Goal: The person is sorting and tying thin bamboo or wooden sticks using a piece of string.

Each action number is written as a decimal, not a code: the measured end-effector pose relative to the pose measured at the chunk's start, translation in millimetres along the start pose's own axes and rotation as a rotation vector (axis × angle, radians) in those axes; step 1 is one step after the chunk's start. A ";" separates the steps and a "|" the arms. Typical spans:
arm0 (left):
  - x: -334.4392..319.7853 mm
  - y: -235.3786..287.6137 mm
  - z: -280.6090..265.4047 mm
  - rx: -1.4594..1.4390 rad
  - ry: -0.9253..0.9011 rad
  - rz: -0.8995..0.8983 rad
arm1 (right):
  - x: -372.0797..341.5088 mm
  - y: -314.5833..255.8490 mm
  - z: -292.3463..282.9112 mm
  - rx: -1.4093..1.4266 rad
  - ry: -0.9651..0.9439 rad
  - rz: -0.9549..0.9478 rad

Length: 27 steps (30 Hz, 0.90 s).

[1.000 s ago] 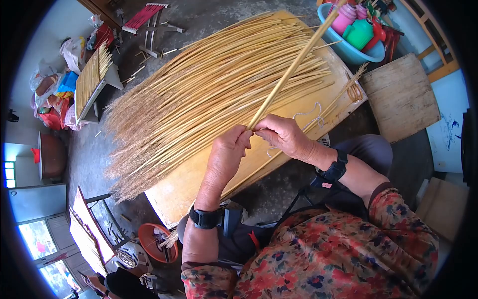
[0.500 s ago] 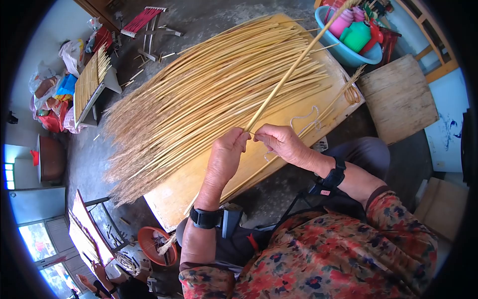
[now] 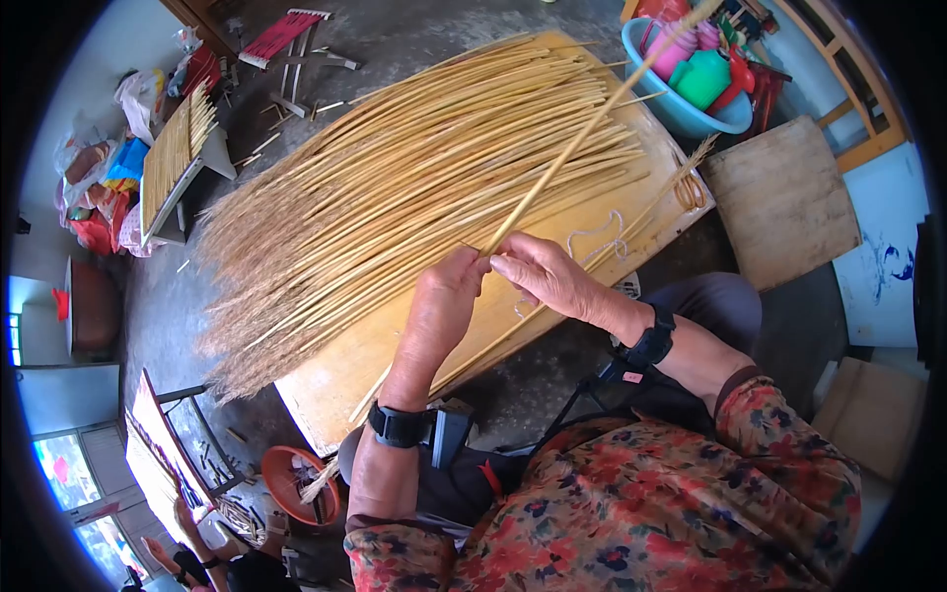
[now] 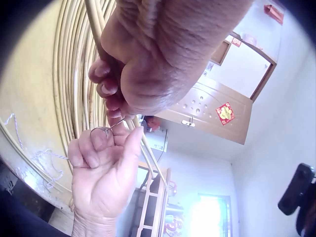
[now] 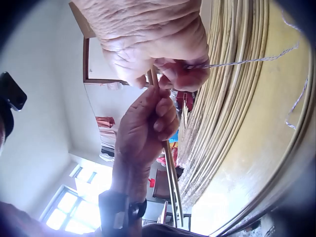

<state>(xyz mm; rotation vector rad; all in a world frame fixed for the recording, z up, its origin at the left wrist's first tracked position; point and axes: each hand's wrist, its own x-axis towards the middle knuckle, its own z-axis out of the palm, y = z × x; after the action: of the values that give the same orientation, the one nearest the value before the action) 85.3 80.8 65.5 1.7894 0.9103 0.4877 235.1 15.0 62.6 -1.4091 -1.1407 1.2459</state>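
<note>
A pair of long, pale reed stalks (image 3: 567, 153) slants up and right across the head view. My left hand (image 3: 442, 306) grips them near the lower part, its fingers curled round them in the right wrist view. Right beside it, my right hand (image 3: 557, 276) has its thumb and fingertips at the stalks. A twisted white and dark string (image 5: 247, 61) runs out from its curled fingers. In the left wrist view a thin dark strand (image 4: 100, 130) loops at the right fingers and stretches to the stalks. The string's loose part lies on the tabletop (image 3: 326, 385).
Many feathery-ended reeds (image 3: 424, 187) cover most of the table. A blue basin (image 3: 681, 104) of coloured containers stands beyond its right end, beside a wooden board (image 3: 784, 202). An orange bucket (image 3: 279, 483) sits below the left corner. Another person's hand (image 3: 187, 523) shows at lower left.
Half a second ago my right hand stood slightly off the stalks with a strand stretched between the hands. Now its fingers are back against the stalks. My left hand keeps its grip; the view has shifted slightly.
</note>
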 end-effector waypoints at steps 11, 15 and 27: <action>1.2 -1.3 2.4 0.157 0.075 0.096 | 12.3 4.7 19.0 0.143 0.125 0.189; 3.0 1.2 3.0 0.167 0.086 0.099 | 16.1 -0.2 24.2 0.392 0.107 0.200; 7.9 -11.1 -5.5 0.488 0.117 0.203 | 2.4 -30.9 -17.0 -0.970 0.215 -0.522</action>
<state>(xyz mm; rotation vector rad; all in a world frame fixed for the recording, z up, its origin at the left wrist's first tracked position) 82.6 92.3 56.9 2.3326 0.9918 0.5343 250.0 21.5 94.0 -1.6753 -1.9132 0.1173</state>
